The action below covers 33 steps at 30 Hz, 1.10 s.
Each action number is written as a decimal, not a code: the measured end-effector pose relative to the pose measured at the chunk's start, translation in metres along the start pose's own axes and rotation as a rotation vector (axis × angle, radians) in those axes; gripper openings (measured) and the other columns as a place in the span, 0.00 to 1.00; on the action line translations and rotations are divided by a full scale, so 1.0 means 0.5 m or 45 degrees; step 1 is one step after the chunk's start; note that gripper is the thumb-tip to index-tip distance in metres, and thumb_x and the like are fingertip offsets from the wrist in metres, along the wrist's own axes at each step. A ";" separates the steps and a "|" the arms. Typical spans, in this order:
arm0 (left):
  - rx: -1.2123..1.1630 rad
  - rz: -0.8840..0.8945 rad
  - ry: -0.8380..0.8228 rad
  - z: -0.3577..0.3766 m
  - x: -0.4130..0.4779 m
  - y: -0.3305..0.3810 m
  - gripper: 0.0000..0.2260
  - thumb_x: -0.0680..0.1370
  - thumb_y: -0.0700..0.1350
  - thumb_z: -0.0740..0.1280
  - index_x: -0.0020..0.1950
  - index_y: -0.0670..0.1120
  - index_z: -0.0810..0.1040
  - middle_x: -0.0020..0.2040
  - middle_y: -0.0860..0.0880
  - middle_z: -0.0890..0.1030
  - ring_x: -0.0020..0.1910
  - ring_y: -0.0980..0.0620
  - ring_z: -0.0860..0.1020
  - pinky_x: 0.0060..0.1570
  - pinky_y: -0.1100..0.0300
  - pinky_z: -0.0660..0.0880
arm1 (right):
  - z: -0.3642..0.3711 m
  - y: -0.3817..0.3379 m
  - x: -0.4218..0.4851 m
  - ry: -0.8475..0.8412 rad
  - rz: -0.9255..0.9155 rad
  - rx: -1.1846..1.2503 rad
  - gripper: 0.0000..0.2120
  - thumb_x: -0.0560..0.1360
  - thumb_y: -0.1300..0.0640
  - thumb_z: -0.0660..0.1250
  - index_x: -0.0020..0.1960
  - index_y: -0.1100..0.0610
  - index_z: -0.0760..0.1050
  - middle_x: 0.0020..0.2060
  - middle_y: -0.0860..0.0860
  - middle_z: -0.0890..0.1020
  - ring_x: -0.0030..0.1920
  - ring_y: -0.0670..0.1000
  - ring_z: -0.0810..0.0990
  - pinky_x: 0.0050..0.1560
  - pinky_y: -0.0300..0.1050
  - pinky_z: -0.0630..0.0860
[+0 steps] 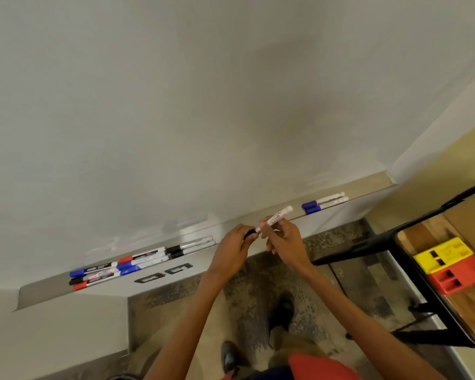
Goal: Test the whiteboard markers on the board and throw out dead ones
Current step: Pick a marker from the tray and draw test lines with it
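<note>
A white marker [278,217] is gripped in my right hand [284,241], just in front of the board's metal tray [340,212]. My left hand [235,248] pinches the marker's black cap [250,233] at its near end. The whiteboard [203,105] fills the upper view and looks blank. Several markers with blue, red and black caps [126,266] lie in the tray's left part. Two blue-capped markers [324,202] lie in its right part.
A black-framed wooden table [433,294] stands at the right, with a yellow block [444,253] and an orange block [458,275] on it. Speckled carpet [348,283] and my shoes [283,311] are below. A cream wall [450,149] flanks the board.
</note>
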<state>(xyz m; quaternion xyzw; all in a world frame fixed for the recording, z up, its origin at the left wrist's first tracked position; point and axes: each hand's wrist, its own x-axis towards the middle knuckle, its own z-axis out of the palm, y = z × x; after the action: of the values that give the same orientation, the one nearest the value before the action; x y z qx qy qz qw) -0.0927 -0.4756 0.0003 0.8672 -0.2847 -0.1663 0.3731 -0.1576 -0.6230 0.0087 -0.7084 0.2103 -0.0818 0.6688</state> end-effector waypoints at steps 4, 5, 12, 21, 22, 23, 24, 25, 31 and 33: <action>0.116 -0.025 0.077 -0.045 -0.080 -0.048 0.12 0.84 0.52 0.59 0.57 0.48 0.79 0.47 0.52 0.77 0.44 0.54 0.75 0.41 0.63 0.70 | 0.063 0.004 -0.060 0.237 0.091 -0.152 0.26 0.76 0.48 0.71 0.68 0.55 0.66 0.48 0.47 0.81 0.34 0.45 0.80 0.33 0.36 0.75; 0.153 -0.024 0.084 -0.057 -0.098 -0.059 0.12 0.84 0.52 0.60 0.58 0.48 0.79 0.47 0.53 0.76 0.43 0.55 0.74 0.39 0.66 0.67 | 0.072 0.006 -0.077 0.290 0.029 -0.319 0.30 0.74 0.46 0.72 0.70 0.53 0.64 0.51 0.45 0.79 0.39 0.44 0.80 0.38 0.35 0.75; 0.253 0.084 0.042 -0.110 -0.183 -0.093 0.15 0.84 0.54 0.58 0.62 0.50 0.80 0.52 0.52 0.80 0.50 0.53 0.77 0.47 0.58 0.73 | 0.147 0.025 -0.148 -0.026 -0.742 -1.332 0.17 0.74 0.46 0.72 0.61 0.47 0.78 0.64 0.48 0.75 0.70 0.53 0.68 0.69 0.55 0.55; 0.281 0.153 0.005 -0.151 -0.273 -0.118 0.14 0.85 0.51 0.57 0.55 0.47 0.81 0.48 0.50 0.81 0.45 0.52 0.78 0.46 0.58 0.75 | 0.194 -0.011 -0.186 -0.367 -0.895 -1.420 0.14 0.80 0.45 0.63 0.53 0.52 0.82 0.43 0.49 0.84 0.38 0.49 0.81 0.35 0.33 0.64; 0.262 0.158 0.000 -0.154 -0.280 -0.119 0.14 0.85 0.52 0.57 0.54 0.47 0.81 0.48 0.50 0.81 0.44 0.53 0.78 0.46 0.58 0.75 | 0.196 -0.010 -0.190 -0.374 -0.905 -1.431 0.14 0.80 0.44 0.63 0.51 0.52 0.82 0.42 0.48 0.84 0.36 0.49 0.80 0.33 0.31 0.60; 0.246 0.165 -0.007 -0.158 -0.286 -0.118 0.14 0.84 0.52 0.58 0.53 0.47 0.82 0.47 0.51 0.82 0.43 0.54 0.78 0.46 0.59 0.75 | 0.197 -0.011 -0.195 -0.384 -0.900 -1.443 0.15 0.79 0.43 0.62 0.50 0.52 0.82 0.41 0.48 0.84 0.35 0.48 0.79 0.32 0.30 0.59; 0.230 0.173 -0.018 -0.163 -0.290 -0.115 0.14 0.84 0.52 0.59 0.52 0.48 0.82 0.46 0.52 0.81 0.41 0.55 0.77 0.45 0.61 0.75 | 0.198 -0.013 -0.198 -0.398 -0.888 -1.469 0.16 0.79 0.42 0.61 0.49 0.52 0.82 0.40 0.48 0.84 0.34 0.48 0.79 0.32 0.31 0.60; 0.209 0.178 -0.036 -0.168 -0.294 -0.112 0.14 0.84 0.52 0.59 0.52 0.47 0.82 0.44 0.53 0.81 0.40 0.56 0.76 0.44 0.63 0.74 | 0.200 -0.015 -0.201 -0.410 -0.881 -1.503 0.18 0.79 0.42 0.59 0.49 0.51 0.82 0.40 0.47 0.84 0.33 0.48 0.78 0.32 0.33 0.61; 0.130 0.214 -0.094 -0.195 -0.305 -0.109 0.16 0.84 0.52 0.59 0.51 0.46 0.83 0.38 0.56 0.76 0.38 0.58 0.76 0.44 0.66 0.72 | 0.212 -0.036 -0.212 -0.402 -0.898 -1.592 0.19 0.80 0.40 0.58 0.43 0.53 0.79 0.34 0.48 0.82 0.28 0.47 0.71 0.30 0.33 0.56; 0.107 0.215 -0.083 -0.202 -0.311 -0.113 0.17 0.84 0.54 0.58 0.51 0.47 0.83 0.38 0.57 0.76 0.39 0.58 0.76 0.44 0.67 0.72 | 0.221 -0.043 -0.212 -0.424 -0.876 -1.606 0.21 0.80 0.39 0.56 0.44 0.53 0.78 0.34 0.47 0.82 0.29 0.47 0.72 0.32 0.36 0.60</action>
<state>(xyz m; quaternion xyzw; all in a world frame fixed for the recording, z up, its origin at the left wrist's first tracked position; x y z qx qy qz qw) -0.1429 -0.2919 0.0374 0.8491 -0.3756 -0.1501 0.3397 -0.2049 -0.4784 0.0371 -0.9873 -0.1210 -0.0417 0.0938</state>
